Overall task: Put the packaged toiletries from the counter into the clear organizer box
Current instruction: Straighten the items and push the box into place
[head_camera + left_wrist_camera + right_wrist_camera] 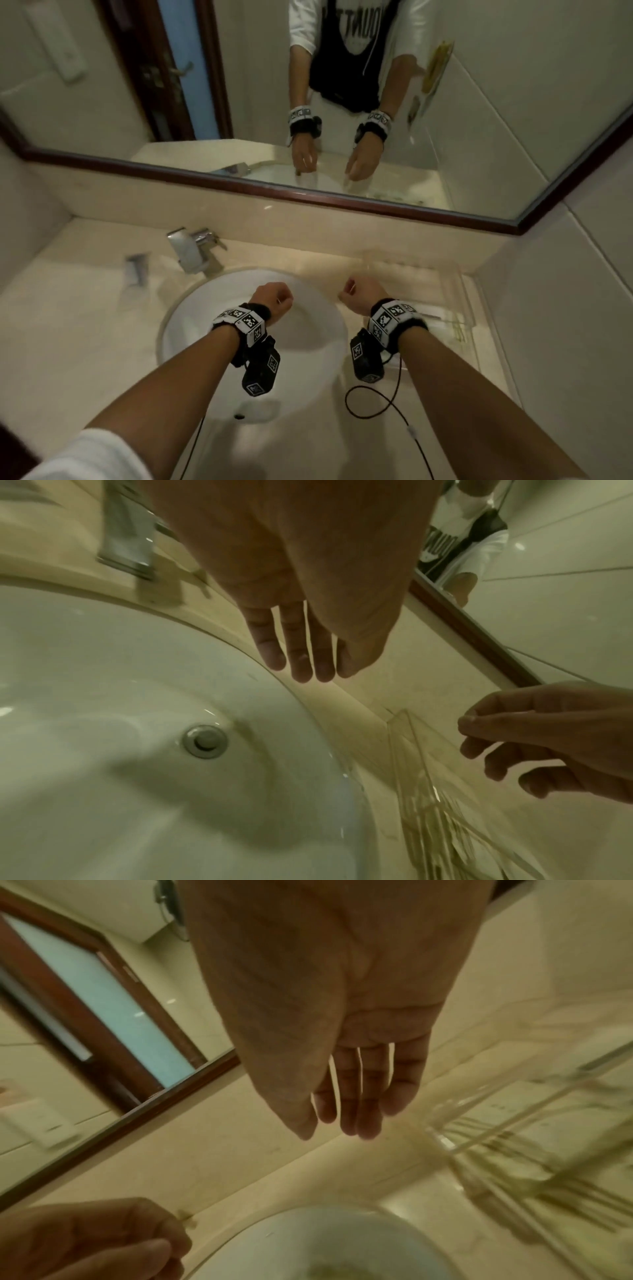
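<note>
The clear organizer box (455, 291) stands on the counter right of the sink, against the side wall. Pale packaged toiletries (459, 329) lie inside it, also seen blurred in the right wrist view as packets (548, 1177). My left hand (274, 298) hovers over the basin, and its fingers (301, 664) hang straight and hold nothing. My right hand (356, 294) hovers by the box's left wall; its fingers (346, 1118) are relaxed and empty. In the left wrist view the box (421, 777) sits below the right hand (548, 737).
A white sink (308, 342) fills the middle of the beige counter, with a chrome faucet (191, 250) behind it. A small grey blurred item (137, 270) sits left of the faucet. A framed mirror (239, 102) runs along the back wall. A black cable (376, 404) hangs from the right wrist.
</note>
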Available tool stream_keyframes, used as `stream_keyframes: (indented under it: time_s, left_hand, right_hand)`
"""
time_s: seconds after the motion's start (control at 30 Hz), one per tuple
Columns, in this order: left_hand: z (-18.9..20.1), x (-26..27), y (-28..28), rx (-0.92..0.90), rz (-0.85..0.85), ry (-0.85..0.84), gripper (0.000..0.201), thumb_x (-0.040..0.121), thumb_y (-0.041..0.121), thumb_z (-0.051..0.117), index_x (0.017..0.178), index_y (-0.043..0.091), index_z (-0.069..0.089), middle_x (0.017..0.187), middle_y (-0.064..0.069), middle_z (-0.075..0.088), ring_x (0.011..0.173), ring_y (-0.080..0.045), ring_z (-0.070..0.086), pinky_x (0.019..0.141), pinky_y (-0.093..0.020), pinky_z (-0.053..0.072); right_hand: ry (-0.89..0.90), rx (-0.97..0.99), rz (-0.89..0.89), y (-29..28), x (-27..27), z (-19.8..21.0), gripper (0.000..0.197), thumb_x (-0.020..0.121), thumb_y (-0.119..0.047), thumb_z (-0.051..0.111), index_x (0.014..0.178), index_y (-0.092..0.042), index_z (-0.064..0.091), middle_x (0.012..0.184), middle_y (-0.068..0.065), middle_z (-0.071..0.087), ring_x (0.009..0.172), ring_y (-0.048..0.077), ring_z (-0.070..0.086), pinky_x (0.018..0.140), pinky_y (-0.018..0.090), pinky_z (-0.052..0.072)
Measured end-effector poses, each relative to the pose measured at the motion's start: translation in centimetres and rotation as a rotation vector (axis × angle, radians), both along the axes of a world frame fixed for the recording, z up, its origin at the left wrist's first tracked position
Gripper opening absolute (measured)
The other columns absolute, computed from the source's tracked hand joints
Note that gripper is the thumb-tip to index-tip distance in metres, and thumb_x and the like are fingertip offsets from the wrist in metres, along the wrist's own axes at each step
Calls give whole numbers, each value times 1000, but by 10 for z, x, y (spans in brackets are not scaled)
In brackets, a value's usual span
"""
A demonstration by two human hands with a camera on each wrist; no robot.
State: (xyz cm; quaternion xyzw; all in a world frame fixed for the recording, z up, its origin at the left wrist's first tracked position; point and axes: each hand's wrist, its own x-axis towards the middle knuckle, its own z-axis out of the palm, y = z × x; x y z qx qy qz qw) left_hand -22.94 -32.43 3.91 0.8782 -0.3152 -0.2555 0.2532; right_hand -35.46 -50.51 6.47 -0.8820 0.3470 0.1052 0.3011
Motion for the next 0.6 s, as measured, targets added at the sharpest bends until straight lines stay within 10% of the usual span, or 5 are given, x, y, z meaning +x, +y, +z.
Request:
stream_keyframes:
  time_s: [0.6]
  left_hand:
    - [-26, 127, 305, 32, 456, 14, 5, 87, 19, 59, 82, 17, 57, 84, 0, 59, 78, -18, 55, 73, -23, 44]
  right_hand:
    - [123, -18, 535, 249, 212, -34, 34, 89, -35, 61, 114, -13, 59, 121, 9, 61, 111, 28, 58, 93, 34, 46]
